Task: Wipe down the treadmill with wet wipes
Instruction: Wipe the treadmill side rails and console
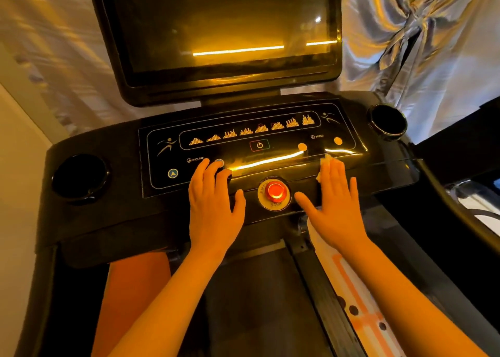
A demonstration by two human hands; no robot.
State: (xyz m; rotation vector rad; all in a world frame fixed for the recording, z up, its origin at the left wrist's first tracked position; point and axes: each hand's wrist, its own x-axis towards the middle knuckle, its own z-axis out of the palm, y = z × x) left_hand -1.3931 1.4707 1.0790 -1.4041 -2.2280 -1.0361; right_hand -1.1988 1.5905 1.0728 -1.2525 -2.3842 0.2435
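The black treadmill console (108,194) fills the view, with a glossy control panel (243,151) and a dark screen (224,32) above it. My right hand (338,208) lies flat on the panel's right front edge, pressing a white wet wipe (326,162) that peeks out beyond the fingertips. My left hand (213,205) rests flat, fingers spread, on the panel's left side near the incline buttons, with nothing under it. A red emergency stop button (275,191) sits between the two hands.
Round cup holders sit at the console's left (79,178) and right (388,121). The dark running belt (243,302) lies below, and a white strip with orange markings (359,302) runs along its right side. Shiny curtains hang behind, and a pale wall stands at the left.
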